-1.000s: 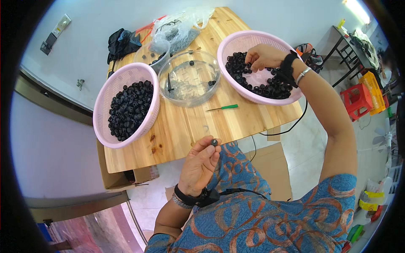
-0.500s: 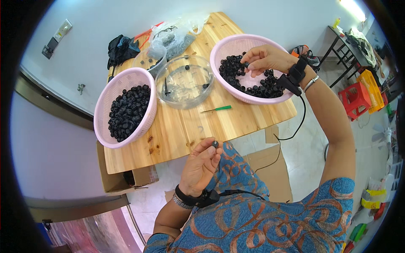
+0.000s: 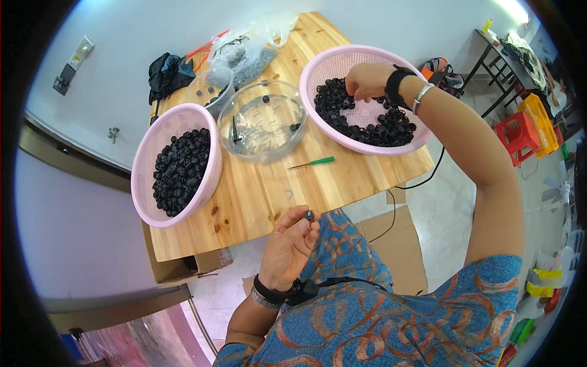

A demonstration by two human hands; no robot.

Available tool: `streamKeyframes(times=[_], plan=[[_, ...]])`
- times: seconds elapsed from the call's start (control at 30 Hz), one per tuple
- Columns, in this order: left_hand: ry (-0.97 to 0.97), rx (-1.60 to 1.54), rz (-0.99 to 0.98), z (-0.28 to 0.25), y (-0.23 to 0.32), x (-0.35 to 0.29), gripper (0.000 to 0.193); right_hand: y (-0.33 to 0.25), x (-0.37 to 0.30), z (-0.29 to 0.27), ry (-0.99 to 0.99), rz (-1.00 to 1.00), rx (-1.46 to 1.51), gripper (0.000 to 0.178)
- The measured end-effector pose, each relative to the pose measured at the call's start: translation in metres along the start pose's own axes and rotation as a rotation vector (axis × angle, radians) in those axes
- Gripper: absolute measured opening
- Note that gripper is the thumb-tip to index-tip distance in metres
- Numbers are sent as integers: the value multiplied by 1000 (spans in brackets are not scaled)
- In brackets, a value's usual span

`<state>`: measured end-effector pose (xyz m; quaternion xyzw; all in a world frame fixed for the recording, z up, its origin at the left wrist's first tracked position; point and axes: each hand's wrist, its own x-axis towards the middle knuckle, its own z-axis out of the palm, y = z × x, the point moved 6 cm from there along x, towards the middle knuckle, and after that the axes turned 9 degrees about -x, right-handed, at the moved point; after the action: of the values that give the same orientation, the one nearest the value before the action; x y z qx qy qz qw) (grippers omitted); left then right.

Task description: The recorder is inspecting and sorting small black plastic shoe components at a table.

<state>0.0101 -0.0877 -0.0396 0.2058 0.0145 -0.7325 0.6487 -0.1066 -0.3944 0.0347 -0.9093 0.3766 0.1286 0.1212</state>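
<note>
My left hand (image 3: 290, 251) is closed at the table's near edge, pinching a small round black plastic cap (image 3: 309, 215) with a pale mark on it between thumb and fingertips. Over at the right, my right hand (image 3: 369, 81) reaches palm-down into a pink basket (image 3: 318, 125), its fingers curled together above the black plastic parts (image 3: 382, 131). Whatever those fingertips hold is hidden. Many more black parts (image 3: 180, 171) fill a second pink basket (image 3: 214, 177) on the left.
Between the baskets stands a clear round tub (image 3: 263, 156) with a few small parts and a black pointed tool (image 3: 235, 129). A green-handled screwdriver (image 3: 321, 161) lies on the wooden table (image 3: 257, 202). Behind are a smaller clear tub (image 3: 223, 101), plastic bags (image 3: 260, 61) and a black cloth bundle (image 3: 168, 76).
My right hand has turned over and lowered into the right basket; a small dark part showed in its fingers before. My left hand still holds the cap. The view has shifted slightly.
</note>
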Motion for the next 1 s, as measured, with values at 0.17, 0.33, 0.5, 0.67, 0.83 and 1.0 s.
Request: streamKeyframes(times=[0.17,0.33,0.5,0.67,0.83,1.0], plan=[[-19,31,22,5,7,-1,19,-5,13,26,-138,60,-158,21],[-14,37,20,5,8,-1,20,-1,3,28,-54,26,-209,22],[-21,31,93,9,17,-2,24,-49,-48,-13,269,-230,441,17],[-76,-15,208,28,20,-1,27,-136,-145,-9,522,-365,435,15],[-72,-12,204,24,-2,-7,27,-182,-179,41,909,-433,223,22],[-54,2,282,7,-15,-21,24,-200,-188,82,1012,-319,230,23]])
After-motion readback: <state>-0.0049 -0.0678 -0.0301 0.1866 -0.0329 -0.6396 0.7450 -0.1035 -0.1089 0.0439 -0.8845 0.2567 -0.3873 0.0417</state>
